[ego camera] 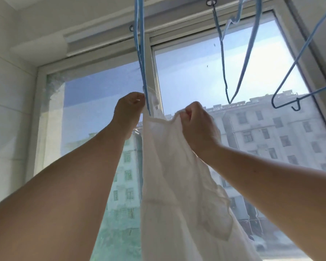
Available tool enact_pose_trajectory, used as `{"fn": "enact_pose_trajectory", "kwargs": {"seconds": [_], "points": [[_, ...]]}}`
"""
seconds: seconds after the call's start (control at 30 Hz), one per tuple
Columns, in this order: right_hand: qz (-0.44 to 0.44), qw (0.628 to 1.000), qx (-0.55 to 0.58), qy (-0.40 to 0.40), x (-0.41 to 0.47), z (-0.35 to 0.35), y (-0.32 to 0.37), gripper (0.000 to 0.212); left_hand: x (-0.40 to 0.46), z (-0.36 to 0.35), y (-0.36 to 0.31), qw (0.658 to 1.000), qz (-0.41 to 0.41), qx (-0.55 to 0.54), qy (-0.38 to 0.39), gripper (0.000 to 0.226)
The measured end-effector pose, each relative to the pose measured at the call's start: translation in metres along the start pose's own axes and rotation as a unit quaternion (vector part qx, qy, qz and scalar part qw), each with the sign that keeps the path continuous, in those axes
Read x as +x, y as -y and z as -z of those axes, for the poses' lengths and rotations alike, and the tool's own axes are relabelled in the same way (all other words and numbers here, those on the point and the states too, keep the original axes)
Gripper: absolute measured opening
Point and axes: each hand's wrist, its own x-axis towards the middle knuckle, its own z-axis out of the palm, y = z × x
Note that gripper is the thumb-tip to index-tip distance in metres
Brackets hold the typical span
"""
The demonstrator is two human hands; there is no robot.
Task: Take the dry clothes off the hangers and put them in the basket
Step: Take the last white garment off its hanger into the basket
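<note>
A thin white garment (169, 176) hangs down the middle of the view from a blue hanger (142, 59) seen edge-on in front of the window. My left hand (129, 110) is raised to the hanger's lower end and pinches the garment's top edge there. My right hand (198, 125) grips the garment's upper hem in a fist, a little right of the hanger. No basket is in view.
Two bare blue hangers (237, 85) (297, 80) hang at the upper right from hooks on the window frame (211, 1). A large window (94, 110) fills the background, with apartment blocks outside. A white tiled wall (8, 91) stands on the left.
</note>
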Motion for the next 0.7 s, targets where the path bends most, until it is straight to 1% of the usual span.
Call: {"fn": "enact_pose_trajectory", "kwargs": {"seconds": [0.1,0.17,0.27,0.33,0.4,0.47,0.53,0.57,0.67,0.7], "points": [[0.0,1.0,-0.008,-0.009,-0.001,0.002,-0.008,0.016,-0.009,0.001,0.013,0.999,0.006,-0.019,-0.043,0.018],[0.002,1.0,-0.005,-0.021,-0.003,0.002,-0.014,0.016,-0.012,0.005,0.017,0.997,0.014,-0.01,-0.069,0.018],[0.016,0.999,-0.019,-0.027,-0.006,0.004,-0.021,0.016,-0.016,0.007,0.028,0.992,0.044,0.052,-0.109,0.02],[0.031,0.999,-0.038,-0.017,-0.009,0.005,-0.023,0.016,-0.025,0.008,0.043,0.983,0.089,0.106,-0.118,0.024],[0.043,0.997,-0.054,0.016,-0.014,0.003,-0.027,0.014,-0.039,0.006,0.064,0.976,0.126,0.16,-0.074,0.025],[0.047,0.993,-0.078,0.07,-0.021,-0.001,-0.034,0.012,-0.062,0.003,0.08,0.969,0.149,0.198,-0.018,0.028],[0.029,0.989,-0.081,0.121,-0.032,-0.005,-0.044,0.01,-0.085,0.0,0.093,0.966,0.164,0.198,0.016,0.037],[0.013,0.986,-0.08,0.147,-0.042,-0.007,-0.051,0.01,-0.1,0.001,0.1,0.964,0.17,0.202,0.032,0.038],[-0.027,0.976,-0.066,0.207,-0.071,-0.004,-0.071,0.005,-0.134,0.006,0.117,0.96,0.192,0.193,0.062,0.028],[-0.041,0.97,-0.064,0.232,-0.085,0.0,-0.079,0.008,-0.152,0.008,0.122,0.956,0.205,0.194,0.078,0.026]]}}
